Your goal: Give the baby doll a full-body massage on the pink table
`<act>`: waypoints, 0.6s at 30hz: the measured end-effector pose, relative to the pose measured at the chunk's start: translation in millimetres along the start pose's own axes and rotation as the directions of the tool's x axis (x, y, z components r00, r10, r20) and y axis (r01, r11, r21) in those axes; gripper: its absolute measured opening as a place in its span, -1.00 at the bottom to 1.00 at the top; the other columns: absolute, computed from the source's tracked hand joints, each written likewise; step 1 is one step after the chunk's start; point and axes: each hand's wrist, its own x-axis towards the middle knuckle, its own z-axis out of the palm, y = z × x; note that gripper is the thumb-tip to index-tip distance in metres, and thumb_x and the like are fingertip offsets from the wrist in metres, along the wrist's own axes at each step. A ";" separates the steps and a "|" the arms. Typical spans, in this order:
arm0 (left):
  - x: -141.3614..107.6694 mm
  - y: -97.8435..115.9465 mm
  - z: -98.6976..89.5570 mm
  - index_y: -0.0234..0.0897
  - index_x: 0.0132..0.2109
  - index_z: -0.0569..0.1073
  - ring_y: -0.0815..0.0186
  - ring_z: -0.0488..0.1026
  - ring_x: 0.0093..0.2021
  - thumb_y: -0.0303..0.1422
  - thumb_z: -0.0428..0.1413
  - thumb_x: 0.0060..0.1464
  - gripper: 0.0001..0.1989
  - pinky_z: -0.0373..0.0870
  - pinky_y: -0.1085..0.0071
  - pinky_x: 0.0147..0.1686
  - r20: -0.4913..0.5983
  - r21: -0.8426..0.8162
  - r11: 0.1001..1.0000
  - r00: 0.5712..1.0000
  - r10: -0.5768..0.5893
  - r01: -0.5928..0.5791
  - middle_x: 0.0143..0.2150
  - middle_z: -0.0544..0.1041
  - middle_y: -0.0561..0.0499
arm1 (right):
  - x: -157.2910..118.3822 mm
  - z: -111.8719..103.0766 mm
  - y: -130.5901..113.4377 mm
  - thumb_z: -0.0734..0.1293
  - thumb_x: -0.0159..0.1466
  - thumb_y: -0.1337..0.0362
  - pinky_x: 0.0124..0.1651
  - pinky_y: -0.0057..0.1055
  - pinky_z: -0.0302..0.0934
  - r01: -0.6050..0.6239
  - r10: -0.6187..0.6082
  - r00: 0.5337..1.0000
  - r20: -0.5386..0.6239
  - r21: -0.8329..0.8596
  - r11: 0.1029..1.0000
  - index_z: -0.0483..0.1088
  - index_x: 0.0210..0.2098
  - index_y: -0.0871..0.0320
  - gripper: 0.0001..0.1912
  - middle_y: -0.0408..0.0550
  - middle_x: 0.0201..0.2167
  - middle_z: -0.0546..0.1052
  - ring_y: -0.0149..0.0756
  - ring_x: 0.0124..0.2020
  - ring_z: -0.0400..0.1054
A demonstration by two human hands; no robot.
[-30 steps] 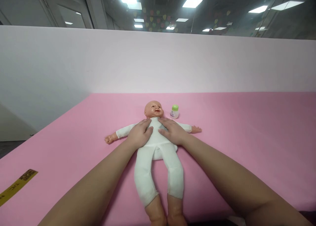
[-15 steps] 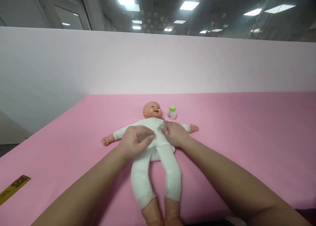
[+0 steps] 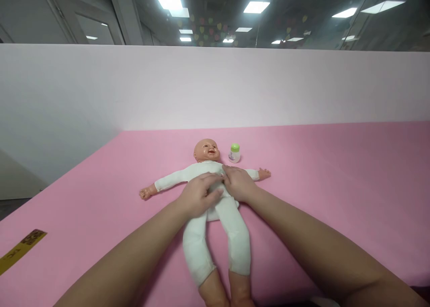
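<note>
A baby doll [image 3: 193,244] with a white cloth body lies on its back, arms spread and feet toward me. Across its belly rests my left hand [image 3: 202,194], fingers stretched out and pointing right. My right hand [image 3: 239,181] lies on the side of the doll's chest, its fingers extended. The fingertips of both hands come close together or touch over the middle of the torso. Beside the doll's head stands a small clear jar [image 3: 234,154] with a green lid.
The doll lies on a pink tabletop [image 3: 319,181]. A white partition [image 3: 215,87] rises behind it, with glass and ceiling lights above. At the lower left, a yellow strip [image 3: 22,251] with a printed code is stuck to the surface.
My left hand has moved right across the doll's belly toward my right hand. The doll's legs have shifted slightly right. My right hand stays almost in place.
</note>
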 end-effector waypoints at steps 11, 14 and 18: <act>12.5 -46.3 2.8 -0.27 0.47 0.31 0.02 0.15 0.53 0.01 -0.05 0.41 -0.33 0.03 0.00 0.51 -0.066 0.274 0.939 0.979 -0.195 0.205 0.52 0.28 -0.16 | -3.7 -6.7 0.0 0.13 0.55 0.13 0.38 -0.07 0.17 0.011 -0.012 1.000 0.005 0.084 0.996 0.30 0.42 0.27 -0.44 0.22 0.32 0.46 0.04 0.33 0.36; 9.7 -50.8 1.0 -0.30 0.45 0.35 -0.01 0.26 0.47 0.00 -0.04 0.39 -0.34 0.18 0.04 0.44 -0.140 0.259 0.926 0.960 -0.244 0.273 0.46 0.36 -0.20 | -5.5 -11.7 0.2 0.16 0.53 0.13 0.40 -0.02 0.16 0.005 -0.008 1.000 0.025 0.119 0.993 0.32 0.41 0.18 -0.47 0.16 0.33 0.47 0.05 0.34 0.35; 5.7 -60.8 -3.9 -0.33 0.43 0.36 -0.03 0.38 0.39 -0.01 -0.05 0.40 -0.34 0.27 0.06 0.37 -0.167 0.242 0.911 0.939 -0.301 0.335 0.38 0.45 -0.25 | -7.0 -14.4 5.9 0.20 0.49 0.18 0.44 -0.01 0.15 0.032 -0.026 0.999 -0.033 0.204 0.978 0.41 0.34 0.16 -0.51 0.11 0.33 0.48 0.01 0.36 0.33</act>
